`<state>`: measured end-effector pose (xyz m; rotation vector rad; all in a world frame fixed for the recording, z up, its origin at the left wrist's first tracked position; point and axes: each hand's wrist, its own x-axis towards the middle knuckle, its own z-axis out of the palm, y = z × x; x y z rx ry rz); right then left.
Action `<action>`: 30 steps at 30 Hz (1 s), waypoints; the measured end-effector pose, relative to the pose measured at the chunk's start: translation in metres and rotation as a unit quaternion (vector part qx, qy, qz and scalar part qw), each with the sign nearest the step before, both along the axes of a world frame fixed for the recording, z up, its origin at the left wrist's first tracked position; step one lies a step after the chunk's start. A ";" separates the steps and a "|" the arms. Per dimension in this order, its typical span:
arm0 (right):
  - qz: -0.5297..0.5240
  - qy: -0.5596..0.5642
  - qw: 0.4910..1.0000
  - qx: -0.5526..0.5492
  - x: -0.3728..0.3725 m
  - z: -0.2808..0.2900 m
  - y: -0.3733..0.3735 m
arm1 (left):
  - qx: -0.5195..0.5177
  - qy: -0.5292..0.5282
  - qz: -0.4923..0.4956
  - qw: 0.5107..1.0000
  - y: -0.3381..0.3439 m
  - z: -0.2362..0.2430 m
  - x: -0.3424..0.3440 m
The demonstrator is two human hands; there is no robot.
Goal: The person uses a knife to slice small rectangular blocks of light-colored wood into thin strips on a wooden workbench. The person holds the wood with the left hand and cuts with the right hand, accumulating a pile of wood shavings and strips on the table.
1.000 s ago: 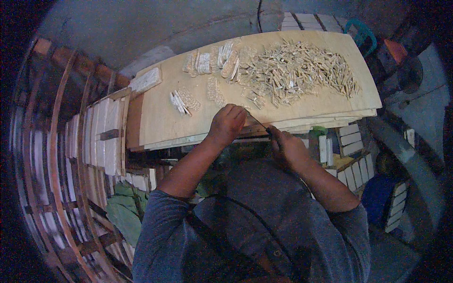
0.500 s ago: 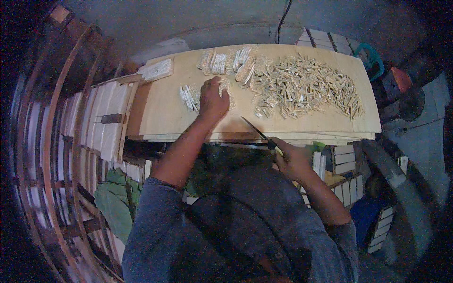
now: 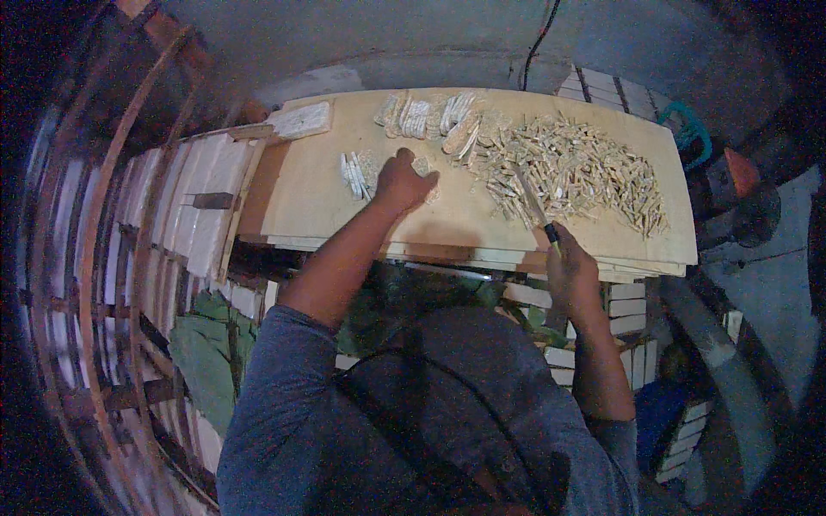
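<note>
Now left hand [image 3: 403, 179] fingers closed on pale piece [image 3: 423, 165], right hand [image 3: 570, 273] fingers gripping knife [image 3: 535, 206], over board [image 3: 310, 193].

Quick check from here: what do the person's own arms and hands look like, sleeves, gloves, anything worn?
Both hands are bare, no gloves: left hand, right hand. The forearms are uncovered. A grey-blue short-sleeved shirt ends above the elbows. No watch, ring or band shows on either wrist, as far as the dim picture lets me tell.

One knife [image 3: 535, 205], one board [image 3: 318, 193], two hands (pale sticks uncountable) [image 3: 585, 168]
</note>
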<state>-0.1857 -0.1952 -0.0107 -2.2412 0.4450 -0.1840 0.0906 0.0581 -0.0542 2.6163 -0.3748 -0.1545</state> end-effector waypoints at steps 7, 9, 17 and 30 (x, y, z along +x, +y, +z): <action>0.017 -0.041 0.999 -0.012 -0.024 -0.006 0.005 | 0.084 0.011 -0.021 0.996 -0.018 0.029 -0.013; 0.006 -0.038 0.999 -0.003 -0.030 -0.006 0.001 | 0.114 -0.002 -0.029 0.993 -0.021 0.032 -0.019; -0.010 -0.095 0.995 0.004 -0.056 -0.018 -0.015 | 0.114 -0.177 -0.046 0.977 -0.003 0.006 -0.013; -0.049 -0.055 0.996 0.058 -0.075 -0.008 -0.011 | -0.013 -0.080 -0.039 0.996 0.009 -0.033 -0.019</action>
